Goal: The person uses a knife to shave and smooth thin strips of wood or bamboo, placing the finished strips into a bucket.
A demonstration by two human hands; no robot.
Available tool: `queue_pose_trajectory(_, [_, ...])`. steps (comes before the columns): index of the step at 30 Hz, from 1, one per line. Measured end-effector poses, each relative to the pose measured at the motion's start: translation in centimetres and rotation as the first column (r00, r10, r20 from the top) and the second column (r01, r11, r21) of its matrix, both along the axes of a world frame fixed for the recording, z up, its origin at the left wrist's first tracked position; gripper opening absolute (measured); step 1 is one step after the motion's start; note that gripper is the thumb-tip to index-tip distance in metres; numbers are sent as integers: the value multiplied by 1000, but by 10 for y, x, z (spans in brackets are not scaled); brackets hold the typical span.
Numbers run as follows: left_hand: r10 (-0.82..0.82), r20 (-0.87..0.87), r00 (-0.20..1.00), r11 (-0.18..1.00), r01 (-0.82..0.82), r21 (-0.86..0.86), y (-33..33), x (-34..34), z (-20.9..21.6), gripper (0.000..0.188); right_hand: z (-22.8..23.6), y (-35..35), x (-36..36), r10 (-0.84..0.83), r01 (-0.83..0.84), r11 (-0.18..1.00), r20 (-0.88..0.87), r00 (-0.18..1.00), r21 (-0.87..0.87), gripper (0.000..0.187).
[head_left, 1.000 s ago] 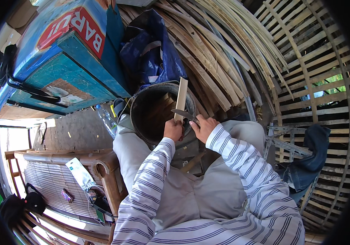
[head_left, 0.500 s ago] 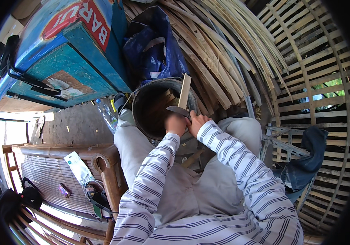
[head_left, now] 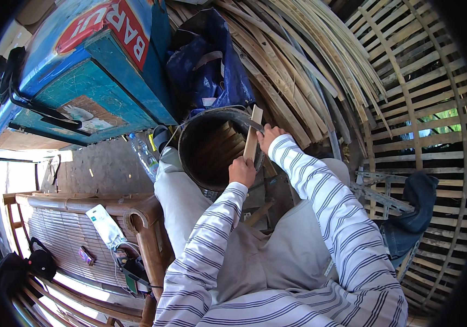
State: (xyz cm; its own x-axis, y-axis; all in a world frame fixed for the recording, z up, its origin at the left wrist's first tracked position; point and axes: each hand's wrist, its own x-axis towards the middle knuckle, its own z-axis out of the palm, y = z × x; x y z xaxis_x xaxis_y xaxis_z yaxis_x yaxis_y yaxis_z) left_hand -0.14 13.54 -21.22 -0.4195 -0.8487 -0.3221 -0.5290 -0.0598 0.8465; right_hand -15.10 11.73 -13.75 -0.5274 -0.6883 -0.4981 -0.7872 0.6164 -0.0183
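My left hand [head_left: 242,172] is closed around the lower end of a short, flat wooden strip [head_left: 252,140], which slants up over the right part of a dark bucket [head_left: 186,161]. My right hand [head_left: 271,138] grips a knife [head_left: 254,125]; its handle is hidden in my fingers. The grey blade lies across the strip near its upper end. Several pieces of pale wood [head_left: 228,143] are inside the bucket, which stands between my knees.
Beyond the bucket is a blue plastic bag [head_left: 206,71], with long wooden strips [head_left: 293,71] piled to its right. A blue painted box [head_left: 102,92] stands at left, a plastic bottle [head_left: 144,155] near my foot. A bamboo bench [head_left: 75,201] is at lower left, slatted bamboo [head_left: 407,87] at right.
My left hand has shifted down onto the strip's lower end. My right hand and the knife have moved up and right, so the blade now crosses the strip higher up.
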Motion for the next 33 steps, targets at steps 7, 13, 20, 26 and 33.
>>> queue_pose_trajectory(7, [-23, 54, 998, 999, 25, -36, 5, 2, 28, 32, -34, -23, -35, -94, 89, 994, -84, 992, -58, 44])
queue_pose_trajectory(13, [-74, 85, 994, 995, 68, 76, 6, 23, 47, 33, -50, -3, -120, -422, 423, 906, -138, 896, -22, 45])
queue_pose_trajectory(20, [-144, 173, 974, 987, 129, 96, -8, 20, 35, 32, 2, 29, -93, -600, 857, 516, 716, 357, 4, 46])
queue_pose_trajectory(26, [-118, 261, 958, 993, 121, 6, -2, 14, 37, 29, 36, 98, 27, 59, -11, 953, 148, 987, -303, 46])
queue_pose_trajectory(33, [-134, 352, 926, 980, 176, -89, 15, 4, 49, 24, 37, 94, 48, 88, -76, 990, 99, 991, -120, 42])
